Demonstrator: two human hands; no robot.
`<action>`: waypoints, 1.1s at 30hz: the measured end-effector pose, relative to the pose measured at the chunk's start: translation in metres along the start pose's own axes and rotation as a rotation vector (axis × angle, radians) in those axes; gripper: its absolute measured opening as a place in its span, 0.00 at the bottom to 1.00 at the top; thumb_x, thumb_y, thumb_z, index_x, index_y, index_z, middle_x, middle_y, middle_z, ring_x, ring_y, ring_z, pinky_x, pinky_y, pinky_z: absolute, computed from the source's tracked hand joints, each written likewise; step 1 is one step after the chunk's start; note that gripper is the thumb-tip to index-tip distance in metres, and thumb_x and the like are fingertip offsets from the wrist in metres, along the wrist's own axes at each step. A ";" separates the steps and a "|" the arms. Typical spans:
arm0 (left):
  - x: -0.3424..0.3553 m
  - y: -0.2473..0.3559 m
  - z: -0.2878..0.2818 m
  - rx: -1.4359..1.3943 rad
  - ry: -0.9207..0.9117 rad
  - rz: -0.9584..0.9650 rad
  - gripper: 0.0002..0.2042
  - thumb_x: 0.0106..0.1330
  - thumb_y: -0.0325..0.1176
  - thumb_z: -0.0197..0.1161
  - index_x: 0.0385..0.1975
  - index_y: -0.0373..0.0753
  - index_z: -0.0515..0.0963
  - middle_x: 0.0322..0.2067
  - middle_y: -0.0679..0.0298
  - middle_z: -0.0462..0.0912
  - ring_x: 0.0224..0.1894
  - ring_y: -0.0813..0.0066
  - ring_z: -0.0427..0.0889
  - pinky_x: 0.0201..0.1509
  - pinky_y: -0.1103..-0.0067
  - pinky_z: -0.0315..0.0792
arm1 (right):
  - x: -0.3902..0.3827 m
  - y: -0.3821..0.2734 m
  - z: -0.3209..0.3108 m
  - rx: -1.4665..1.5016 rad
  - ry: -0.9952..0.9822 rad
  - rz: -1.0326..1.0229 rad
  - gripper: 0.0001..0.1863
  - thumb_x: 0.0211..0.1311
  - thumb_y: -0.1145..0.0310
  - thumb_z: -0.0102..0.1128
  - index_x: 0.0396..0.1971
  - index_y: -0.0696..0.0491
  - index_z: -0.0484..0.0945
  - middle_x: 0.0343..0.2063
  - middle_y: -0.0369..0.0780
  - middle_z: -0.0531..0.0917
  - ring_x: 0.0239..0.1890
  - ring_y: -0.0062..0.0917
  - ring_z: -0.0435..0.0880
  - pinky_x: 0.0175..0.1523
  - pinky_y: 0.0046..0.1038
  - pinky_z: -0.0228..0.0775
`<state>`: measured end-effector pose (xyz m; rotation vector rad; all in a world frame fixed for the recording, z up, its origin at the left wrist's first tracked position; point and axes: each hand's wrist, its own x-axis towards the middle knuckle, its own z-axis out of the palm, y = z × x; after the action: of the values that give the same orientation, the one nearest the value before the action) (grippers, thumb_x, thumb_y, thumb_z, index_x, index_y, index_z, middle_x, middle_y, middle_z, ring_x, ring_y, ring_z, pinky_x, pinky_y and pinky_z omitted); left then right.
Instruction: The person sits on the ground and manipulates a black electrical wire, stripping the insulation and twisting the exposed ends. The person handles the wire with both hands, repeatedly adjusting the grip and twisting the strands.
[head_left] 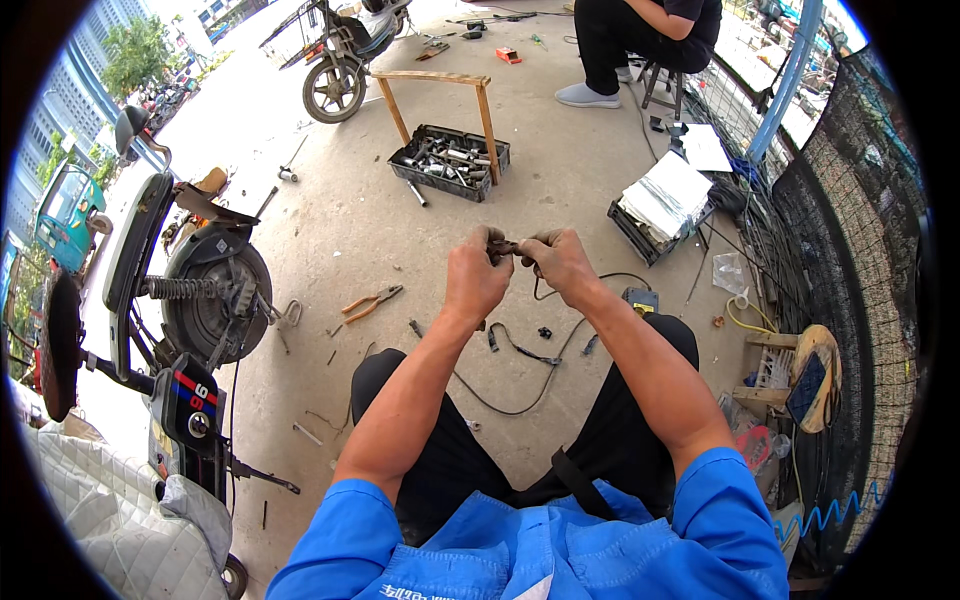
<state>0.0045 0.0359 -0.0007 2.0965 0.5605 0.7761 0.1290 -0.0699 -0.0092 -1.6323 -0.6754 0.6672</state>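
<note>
Both hands meet in front of me above the concrete floor. My left hand is closed, its fingertips pinching one end of a small dark part. At the other end, my right hand pinches it with thumb and fingers. The part's exact kind is too small to make out, and the fingers cover much of it. A black cable hangs in a bend just under my right hand. More black cable lies looped on the floor between my knees, with small black pieces beside it.
Orange-handled pliers lie left of my hands. Beyond them stands a black crate of sockets with a wooden handle. A partly dismantled scooter is at left, a paper-topped crate at right. A seated person is farther back.
</note>
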 end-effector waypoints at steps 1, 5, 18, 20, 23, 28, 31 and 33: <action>0.001 0.002 -0.002 0.006 -0.002 -0.012 0.14 0.55 0.24 0.66 0.41 0.29 0.78 0.35 0.53 0.88 0.34 0.69 0.87 0.40 0.76 0.79 | 0.000 0.001 0.000 0.012 -0.010 -0.022 0.15 0.58 0.65 0.61 0.22 0.63 0.83 0.14 0.36 0.77 0.18 0.16 0.70 0.22 0.25 0.60; 0.003 0.001 -0.006 -0.070 -0.009 -0.074 0.14 0.56 0.24 0.66 0.42 0.28 0.77 0.36 0.53 0.88 0.36 0.71 0.86 0.41 0.77 0.78 | 0.000 -0.002 0.000 0.050 0.018 -0.030 0.15 0.59 0.65 0.61 0.24 0.64 0.83 0.17 0.37 0.79 0.19 0.17 0.73 0.23 0.25 0.62; 0.006 -0.005 -0.011 -0.328 -0.096 -0.240 0.16 0.58 0.20 0.66 0.46 0.26 0.74 0.37 0.55 0.86 0.37 0.75 0.83 0.39 0.80 0.77 | -0.006 -0.012 -0.003 0.282 -0.127 0.229 0.11 0.62 0.65 0.64 0.32 0.60 0.82 0.21 0.33 0.77 0.18 0.14 0.67 0.19 0.19 0.53; 0.005 -0.003 -0.012 -0.291 -0.080 -0.231 0.16 0.58 0.20 0.66 0.45 0.25 0.74 0.37 0.54 0.86 0.37 0.75 0.84 0.40 0.80 0.77 | -0.007 -0.013 -0.002 0.194 -0.123 0.166 0.10 0.63 0.65 0.64 0.28 0.57 0.80 0.19 0.33 0.75 0.17 0.13 0.67 0.18 0.18 0.51; 0.005 0.002 -0.012 -0.246 -0.055 -0.216 0.16 0.57 0.21 0.67 0.45 0.25 0.74 0.36 0.54 0.86 0.36 0.75 0.84 0.40 0.80 0.77 | -0.005 -0.008 0.005 0.125 -0.063 0.070 0.12 0.63 0.65 0.64 0.26 0.58 0.80 0.15 0.32 0.73 0.15 0.13 0.65 0.17 0.20 0.51; 0.006 0.002 -0.012 -0.219 -0.010 -0.216 0.17 0.55 0.22 0.68 0.44 0.25 0.75 0.36 0.54 0.86 0.36 0.74 0.84 0.39 0.80 0.77 | -0.009 -0.013 0.007 0.061 -0.018 0.057 0.13 0.64 0.67 0.61 0.25 0.63 0.83 0.17 0.33 0.76 0.19 0.13 0.68 0.21 0.25 0.58; 0.007 -0.002 -0.011 -0.212 -0.003 -0.220 0.16 0.55 0.22 0.68 0.43 0.26 0.75 0.35 0.54 0.86 0.36 0.75 0.84 0.39 0.80 0.77 | -0.008 -0.014 0.007 0.043 -0.022 0.049 0.14 0.64 0.67 0.61 0.25 0.63 0.82 0.17 0.32 0.75 0.19 0.13 0.68 0.22 0.24 0.59; 0.008 0.003 -0.011 -0.209 -0.006 -0.223 0.15 0.55 0.22 0.68 0.42 0.26 0.75 0.35 0.54 0.86 0.36 0.75 0.84 0.39 0.80 0.76 | -0.007 -0.012 0.007 0.056 -0.023 0.018 0.14 0.64 0.67 0.61 0.25 0.63 0.82 0.17 0.32 0.75 0.19 0.13 0.68 0.22 0.24 0.58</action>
<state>0.0024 0.0451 0.0096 1.8094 0.6672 0.6700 0.1185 -0.0688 0.0024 -1.5829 -0.6539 0.7135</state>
